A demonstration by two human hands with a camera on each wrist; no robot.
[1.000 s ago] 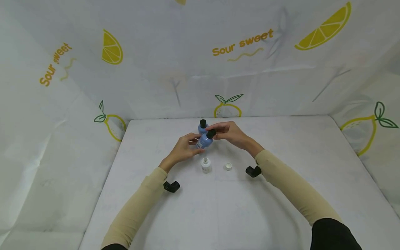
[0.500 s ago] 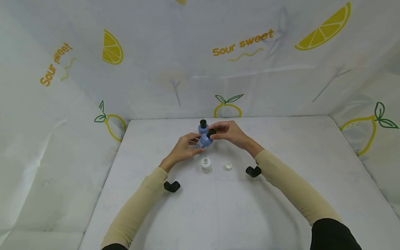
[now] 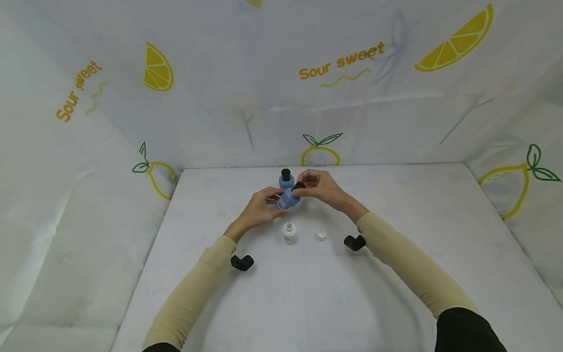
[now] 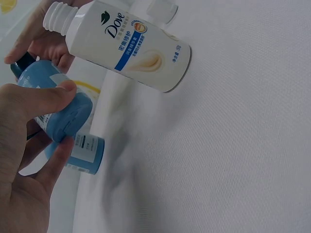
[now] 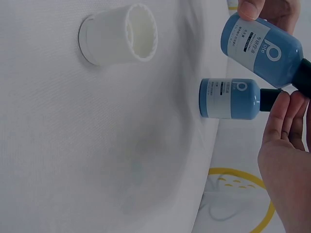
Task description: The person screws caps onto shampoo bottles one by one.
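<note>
A small blue bottle (image 3: 287, 199) with a black cap (image 5: 303, 77) is held tilted above the table, its cap end up and to the right. My left hand (image 3: 258, 208) grips its body between thumb and fingers. At the top, my right hand (image 3: 324, 188) pinches the cap, which looks seated on the neck. Just behind stands a second blue bottle (image 5: 229, 98), upright, its black cap on. In front is a white Dove bottle (image 4: 129, 46), upright with a bare threaded neck. Its white cap (image 3: 321, 235) lies to the right, hollow side up.
A white-covered table (image 3: 303, 298) carries everything. Behind it rises a white sheet (image 3: 246, 112) printed with lemons and lettering, close to the second blue bottle. Black wrist mounts (image 3: 242, 263) stick out from both forearms.
My right fingers have shifted round the cap, the fingertips drawing back to the right and the thumb moving left across it. My left hand and the other items stay put.
</note>
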